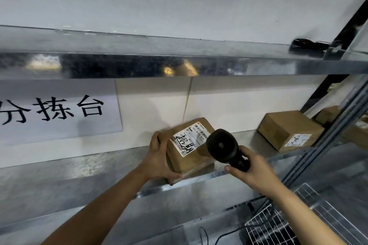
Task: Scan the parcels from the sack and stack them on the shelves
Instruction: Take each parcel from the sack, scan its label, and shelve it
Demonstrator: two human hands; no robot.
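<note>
- Gripping the left end of the small brown cardboard parcel [191, 153], our left hand [159, 157] steadies it on the grey metal shelf [89, 165]. The parcel lies close to the front lip and skewed to it.
- Our right hand [253, 171] is wrapped round the handle of the black handheld barcode scanner [223, 145]. Its round head hovers just beside the parcel's right end, turned towards the white printed shipping label [189, 137] on the top face.
- Our hands are apart, one on each side of the parcel, and each is clamped on its own thing.
- We judge that the scan is the step in hand and that the parcel has not yet been pushed back into place.
- The read could fail, because heavy black handwriting crosses the label and the scanner sits very near it at a slant.
- The parcel could tip off the shelf, because its near corner seems to reach the lip. Letting go with the left hand early, or nudging it with the scanner head, would be enough.
- Sliding it right carelessly could bump the second brown cardboard box [286, 129], which sits on the same shelf, well apart.
- A thin black cable [229, 232] trails below beside the white wire rack [268, 223]. We cannot tell whether it is the scanner's; if it is, it could snag there and jerk our aim.
- The sack is out of view.
</note>
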